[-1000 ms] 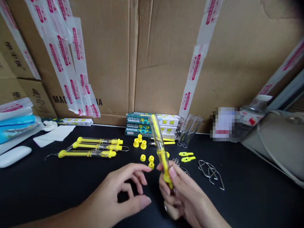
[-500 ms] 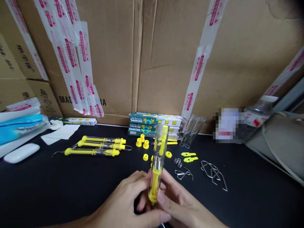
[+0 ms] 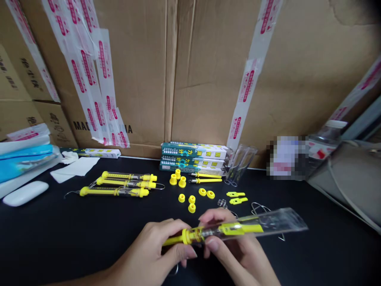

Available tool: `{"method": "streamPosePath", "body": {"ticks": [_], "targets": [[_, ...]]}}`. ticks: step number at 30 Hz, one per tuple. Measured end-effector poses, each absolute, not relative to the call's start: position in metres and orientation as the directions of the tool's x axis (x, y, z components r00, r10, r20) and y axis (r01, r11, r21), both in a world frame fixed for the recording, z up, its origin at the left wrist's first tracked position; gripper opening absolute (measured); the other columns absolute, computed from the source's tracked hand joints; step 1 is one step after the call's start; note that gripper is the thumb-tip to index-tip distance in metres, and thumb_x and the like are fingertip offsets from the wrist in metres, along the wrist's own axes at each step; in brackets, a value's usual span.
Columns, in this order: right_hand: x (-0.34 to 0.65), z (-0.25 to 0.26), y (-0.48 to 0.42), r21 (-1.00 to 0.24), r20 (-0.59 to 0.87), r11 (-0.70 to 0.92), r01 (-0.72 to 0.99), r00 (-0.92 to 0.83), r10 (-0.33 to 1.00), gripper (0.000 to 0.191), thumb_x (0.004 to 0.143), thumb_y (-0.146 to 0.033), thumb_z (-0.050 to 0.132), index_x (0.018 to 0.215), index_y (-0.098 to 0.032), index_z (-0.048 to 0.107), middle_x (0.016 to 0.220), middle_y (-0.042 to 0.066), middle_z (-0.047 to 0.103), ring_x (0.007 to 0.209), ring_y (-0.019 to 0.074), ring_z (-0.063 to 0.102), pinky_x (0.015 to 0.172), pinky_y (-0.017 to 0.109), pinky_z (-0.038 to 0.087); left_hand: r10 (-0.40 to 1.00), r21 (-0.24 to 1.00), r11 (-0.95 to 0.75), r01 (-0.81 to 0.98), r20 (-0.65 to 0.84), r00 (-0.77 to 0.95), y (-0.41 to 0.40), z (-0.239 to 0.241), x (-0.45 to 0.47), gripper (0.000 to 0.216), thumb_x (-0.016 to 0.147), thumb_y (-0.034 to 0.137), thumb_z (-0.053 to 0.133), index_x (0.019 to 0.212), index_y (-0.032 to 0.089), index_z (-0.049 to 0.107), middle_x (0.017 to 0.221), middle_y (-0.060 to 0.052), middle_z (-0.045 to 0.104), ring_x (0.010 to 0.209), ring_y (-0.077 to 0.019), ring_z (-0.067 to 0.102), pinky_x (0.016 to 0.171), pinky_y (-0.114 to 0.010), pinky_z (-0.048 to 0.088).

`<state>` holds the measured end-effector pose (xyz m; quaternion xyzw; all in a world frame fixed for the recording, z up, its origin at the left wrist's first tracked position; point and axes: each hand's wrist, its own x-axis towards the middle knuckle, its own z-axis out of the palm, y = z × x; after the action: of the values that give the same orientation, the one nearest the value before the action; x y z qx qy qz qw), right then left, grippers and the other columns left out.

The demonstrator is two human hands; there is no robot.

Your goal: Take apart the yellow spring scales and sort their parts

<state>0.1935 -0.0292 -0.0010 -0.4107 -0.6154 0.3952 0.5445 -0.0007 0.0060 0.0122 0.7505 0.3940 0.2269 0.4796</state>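
Observation:
Both my hands hold one clear tube (image 3: 268, 226) with a yellow rod and a metal spring inside; it lies almost level, open end to the right. My left hand (image 3: 157, 254) pinches the yellow cap (image 3: 187, 236) at the tube's left end. My right hand (image 3: 235, 254) grips the tube body from below and behind, thumb on top. Three finished yellow spring scales (image 3: 114, 184) lie side by side at the left. Loose yellow caps (image 3: 190, 198) sit just beyond my hands.
Stacked green and white boxes (image 3: 193, 157) stand against the cardboard wall (image 3: 208, 79). Empty clear tubes (image 3: 241, 163), yellow flat pieces (image 3: 235, 197), two yellow rods (image 3: 205, 177) and wire hooks (image 3: 262, 208) lie to the right. A white case (image 3: 25, 193) and paper packs (image 3: 24, 155) are at the far left.
The tube has swung from upright to nearly level, pointing right. My left hand, free a second ago, has closed on the cap end.

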Motion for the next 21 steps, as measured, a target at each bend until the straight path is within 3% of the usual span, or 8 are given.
{"method": "streamPosePath", "body": {"ticks": [5,11,16,18,21], "targets": [[0.2,0.001,-0.03,-0.924,0.382,0.382,0.004,-0.02,0.924,0.017,0.095,-0.032,0.066,0.112,-0.03,0.063,0.104,0.003,0.076,0.096,0.0191,0.074,0.084,0.028,0.062,0.77,0.883,-0.315,0.348,0.023,0.638,0.005,0.009,-0.006,0.047,0.103,0.05,0.035,0.085,0.019,0.064,0.06,0.005,0.052,0.058,-0.013,0.052,0.059,-0.023,0.036],[0.223,0.01,-0.021,-0.864,0.498,0.502,0.029,0.192,0.846,0.021,0.099,-0.036,0.059,0.12,-0.034,0.059,0.108,0.001,0.073,0.099,0.0167,0.073,0.09,0.025,0.059,0.802,0.923,-0.201,0.328,-0.037,0.596,0.002,0.014,-0.007,0.04,0.102,0.05,0.036,0.088,0.02,0.059,0.063,0.004,0.051,0.062,-0.0147,0.05,0.063,-0.025,0.037],[0.238,0.019,-0.004,-0.87,0.472,0.49,0.052,0.373,0.799,0.024,0.094,-0.04,0.065,0.116,-0.03,0.061,0.107,0.003,0.069,0.096,0.0176,0.071,0.087,0.026,0.059,0.822,0.971,-0.107,0.214,-0.034,0.568,0.005,0.009,-0.007,0.033,0.102,0.049,0.037,0.096,0.022,0.056,0.058,0.006,0.047,0.055,-0.0137,0.037,0.056,-0.026,0.03],[0.245,0.022,0.004,-0.869,0.481,0.486,0.097,0.399,0.78,0.027,0.092,-0.043,0.066,0.114,-0.028,0.059,0.105,0.003,0.068,0.091,0.0181,0.071,0.083,0.027,0.06,0.829,0.977,-0.078,0.196,-0.046,0.558,0.007,0.008,-0.007,0.032,0.102,0.049,0.037,0.098,0.022,0.054,0.059,0.007,0.046,0.055,-0.0137,0.034,0.055,-0.027,0.029],[0.259,0.027,0.015,-0.83,0.552,0.429,0.358,0.413,0.724,0.036,0.091,-0.051,0.061,0.116,-0.027,0.05,0.105,0.006,0.066,0.088,0.021,0.071,0.08,0.034,0.061,0.832,0.982,-0.059,0.179,-0.051,0.553,0.008,0.008,-0.007,0.031,0.102,0.048,0.037,0.098,0.022,0.053,0.06,0.006,0.046,0.056,-0.0137,0.033,0.056,-0.027,0.029]]}}
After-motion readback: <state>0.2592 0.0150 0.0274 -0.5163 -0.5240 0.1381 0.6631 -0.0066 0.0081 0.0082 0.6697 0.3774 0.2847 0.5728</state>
